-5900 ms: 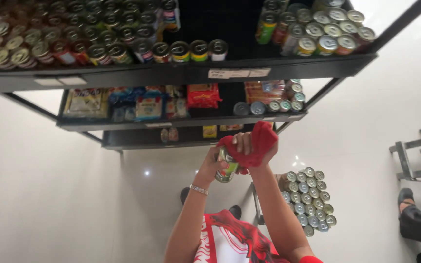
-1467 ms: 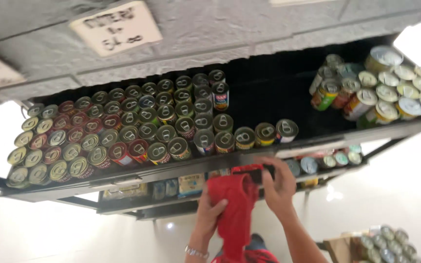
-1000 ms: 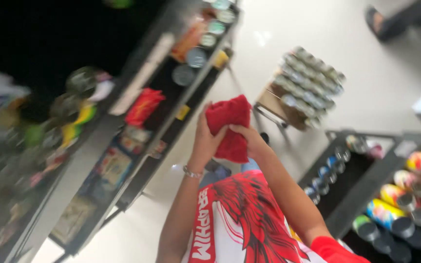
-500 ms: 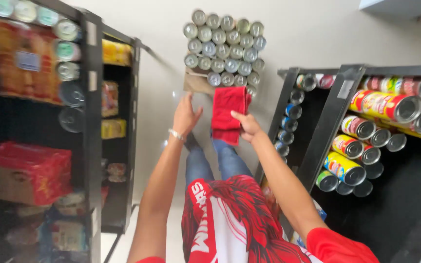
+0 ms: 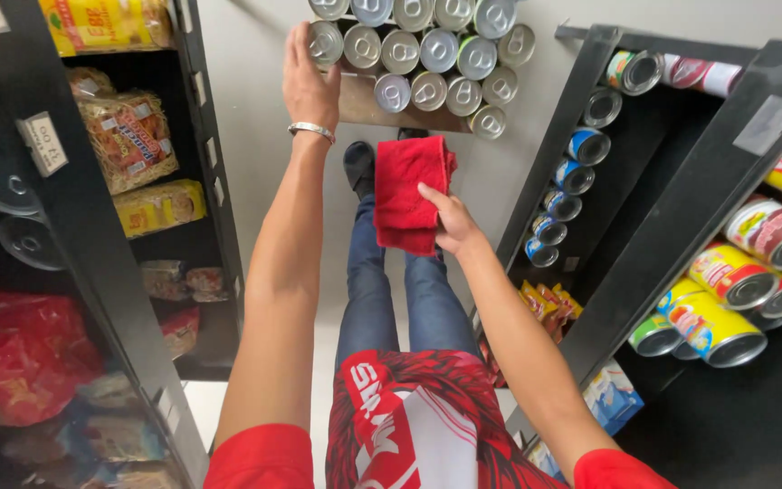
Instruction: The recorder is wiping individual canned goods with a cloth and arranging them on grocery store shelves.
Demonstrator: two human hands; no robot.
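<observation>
Since half a second earlier, the view had closed in on the box of tins (image 5: 427, 68) on the floor, between the dark shelves at left (image 5: 92, 235) and right (image 5: 681, 208). The left hand (image 5: 308, 77) had left the red cloth (image 5: 412, 192) and stretched forward, fingers together and flat, holding nothing, at the box's left edge. The right hand (image 5: 452, 222) stayed clamped on the folded cloth's right edge, above the knees.
</observation>
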